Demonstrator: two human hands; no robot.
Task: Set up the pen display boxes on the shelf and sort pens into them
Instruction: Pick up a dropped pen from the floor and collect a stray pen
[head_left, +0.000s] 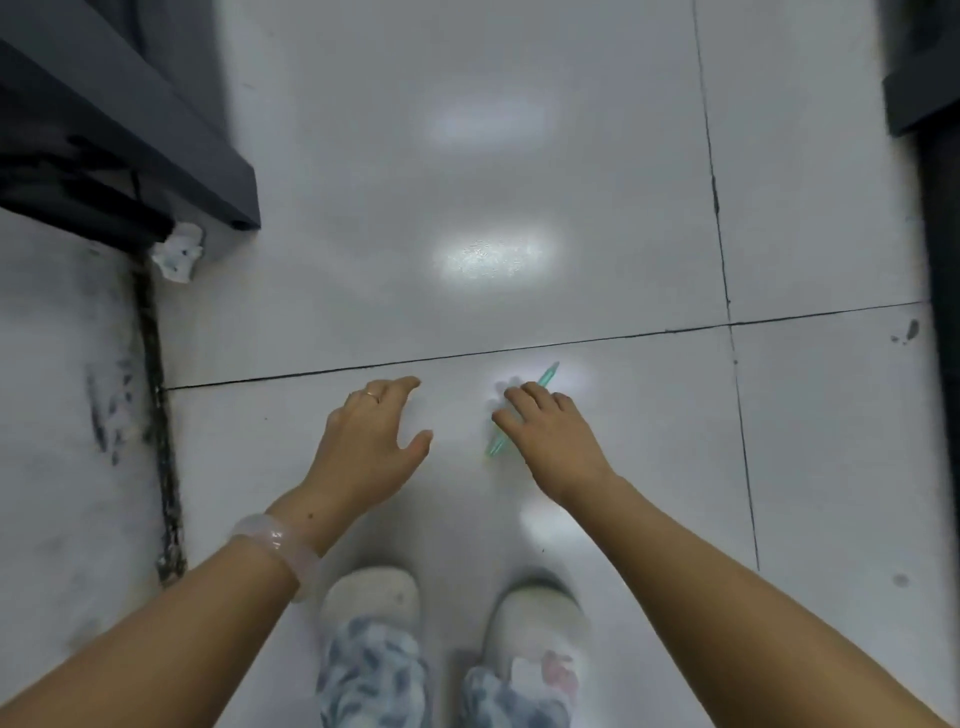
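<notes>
A light green pen (546, 375) lies slanted on the white tiled floor (467, 156), just in front of my feet. My right hand (545, 431) reaches down over the pen's middle and hides it. Its fingers are bent and its thumb is spread to the left, and both ends of the pen stick out from under it. The fingertips cast a small shadow on the tile. My left hand (371, 436) is beside it, palm down with fingers relaxed and thumb spread, and it holds nothing. It wears a ring, and a pale bracelet (278, 540) circles that wrist. No display boxes are in view.
A dark shelf base (156, 145) stands at the upper left, with a crumpled white scrap (179, 254) at its corner. A dark unit (930, 156) runs along the right edge. My light shoes (371, 597) are at the bottom.
</notes>
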